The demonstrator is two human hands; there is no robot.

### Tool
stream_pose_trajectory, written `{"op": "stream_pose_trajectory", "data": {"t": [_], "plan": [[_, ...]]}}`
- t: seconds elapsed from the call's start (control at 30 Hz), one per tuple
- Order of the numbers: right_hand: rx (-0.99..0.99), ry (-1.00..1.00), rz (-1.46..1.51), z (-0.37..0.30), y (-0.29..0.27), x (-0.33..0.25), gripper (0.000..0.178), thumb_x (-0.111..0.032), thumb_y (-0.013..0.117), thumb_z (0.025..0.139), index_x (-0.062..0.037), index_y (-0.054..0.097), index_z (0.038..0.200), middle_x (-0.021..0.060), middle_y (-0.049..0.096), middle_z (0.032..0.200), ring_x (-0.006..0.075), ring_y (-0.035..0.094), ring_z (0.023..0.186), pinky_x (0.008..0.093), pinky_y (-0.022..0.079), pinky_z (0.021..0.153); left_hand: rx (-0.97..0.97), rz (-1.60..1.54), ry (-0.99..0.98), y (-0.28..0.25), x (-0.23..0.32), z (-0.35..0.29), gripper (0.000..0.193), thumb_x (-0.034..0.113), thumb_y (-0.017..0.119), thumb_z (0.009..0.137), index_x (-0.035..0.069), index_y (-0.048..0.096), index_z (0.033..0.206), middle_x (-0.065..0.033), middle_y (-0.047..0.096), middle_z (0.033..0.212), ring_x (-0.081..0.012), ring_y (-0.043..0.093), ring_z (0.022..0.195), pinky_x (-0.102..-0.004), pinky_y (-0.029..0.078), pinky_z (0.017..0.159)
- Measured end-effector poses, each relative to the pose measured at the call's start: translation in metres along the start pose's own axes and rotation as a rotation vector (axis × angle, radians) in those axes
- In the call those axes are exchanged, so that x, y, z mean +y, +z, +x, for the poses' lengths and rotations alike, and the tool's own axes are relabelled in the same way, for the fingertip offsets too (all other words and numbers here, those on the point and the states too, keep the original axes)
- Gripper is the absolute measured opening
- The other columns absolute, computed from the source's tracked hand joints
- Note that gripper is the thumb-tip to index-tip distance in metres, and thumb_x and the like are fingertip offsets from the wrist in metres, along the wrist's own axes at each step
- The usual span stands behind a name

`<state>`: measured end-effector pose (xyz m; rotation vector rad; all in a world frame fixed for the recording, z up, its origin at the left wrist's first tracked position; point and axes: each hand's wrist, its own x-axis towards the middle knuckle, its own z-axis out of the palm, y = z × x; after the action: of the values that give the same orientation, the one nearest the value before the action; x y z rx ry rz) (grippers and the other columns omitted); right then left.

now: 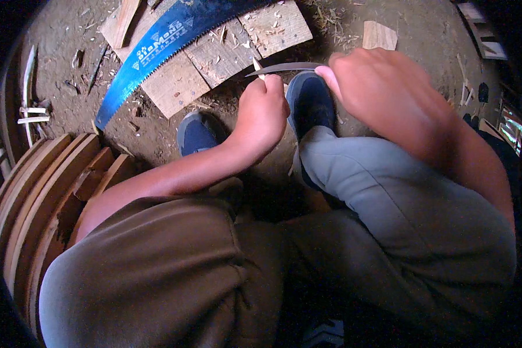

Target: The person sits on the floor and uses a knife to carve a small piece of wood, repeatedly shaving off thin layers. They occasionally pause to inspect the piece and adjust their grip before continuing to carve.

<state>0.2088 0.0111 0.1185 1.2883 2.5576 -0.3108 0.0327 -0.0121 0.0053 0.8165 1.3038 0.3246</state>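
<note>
Left hand [264, 110] gripping stick [257, 62], right hand [383, 84] gripping knife [290, 66] across it; boards [177, 87] edging close ahead, floor [429, 35] showing rightward.

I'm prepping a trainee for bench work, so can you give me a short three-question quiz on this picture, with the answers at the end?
1. Open question: which hand grips the knife with the curved blade?
2. True or false: the toothed edge of the blue saw faces away from the person.
3. Multiple choice: the left hand holds a pale, pointed piece of what? A) metal, B) wood, C) cloth.

Key:
1. The right hand.
2. False: the teeth are on the side nearer the person.
3. B, wood.
</note>
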Motion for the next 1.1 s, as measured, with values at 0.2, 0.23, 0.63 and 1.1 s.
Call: {"op": "stream_pose_trajectory", "data": {"t": [0.2, 0.23, 0.63, 1.1], "plan": [[-0.136, 0.14, -0.02, 0.007, 0.005, -0.013, 0.022, -0.017, 0.049, 0.094, -0.0041, 0.064, 0.084, 0.0121, 0.064, 0.074, 0.0281, 0.066, 0.072, 0.0408, 0.052, 0.065, 0.012, 0.138, 0.065, -0.003, -0.007, 0.007, 0.042, 0.031, 0.031, 0.096, 0.002, 0.048, 0.071, -0.0112, 0.051, 0.059, -0.0215, 0.045, 0.049, -0.0373, 0.036, 0.048], [-0.163, 0.199, -0.026, 0.01, 0.009, -0.015, 0.026, -0.022, 0.047, 0.095, -0.0042, 0.062, 0.084, 0.0131, 0.065, 0.073, 0.0287, 0.067, 0.072, 0.0398, 0.053, 0.064, 0.015, 0.1, 0.026, -0.002, 0.003, 0.004, 0.042, 0.027, 0.032, 0.094, -0.002, 0.051, 0.07, -0.0175, 0.054, 0.062, -0.0295, 0.053, 0.058, -0.0429, 0.041, 0.058], [-0.134, 0.141, 0.038, 0.019, 0.0, -0.003, 0.035, -0.027, 0.047, 0.097, -0.0045, 0.065, 0.077, 0.0174, 0.064, 0.072, 0.0356, 0.065, 0.071, 0.0457, 0.051, 0.065, 0.096, 0.107, -0.008, -0.01, 0.008, -0.001, 0.046, 0.026, 0.033, 0.093, -0.008, 0.057, 0.072, -0.0282, 0.06, 0.071, -0.0413, 0.061, 0.072, -0.05, 0.045, 0.072], [-0.197, 0.129, -0.133, 0.018, 0.001, -0.009, 0.03, -0.029, 0.045, 0.098, -0.0056, 0.061, 0.086, 0.0137, 0.065, 0.073, 0.0288, 0.067, 0.07, 0.0389, 0.054, 0.064, 0.05, 0.21, 0.063, 0.003, 0.008, 0.005, 0.042, 0.021, 0.033, 0.092, -0.01, 0.056, 0.076, -0.0362, 0.057, 0.082, -0.0508, 0.057, 0.085, -0.0547, 0.043, 0.077]]}}
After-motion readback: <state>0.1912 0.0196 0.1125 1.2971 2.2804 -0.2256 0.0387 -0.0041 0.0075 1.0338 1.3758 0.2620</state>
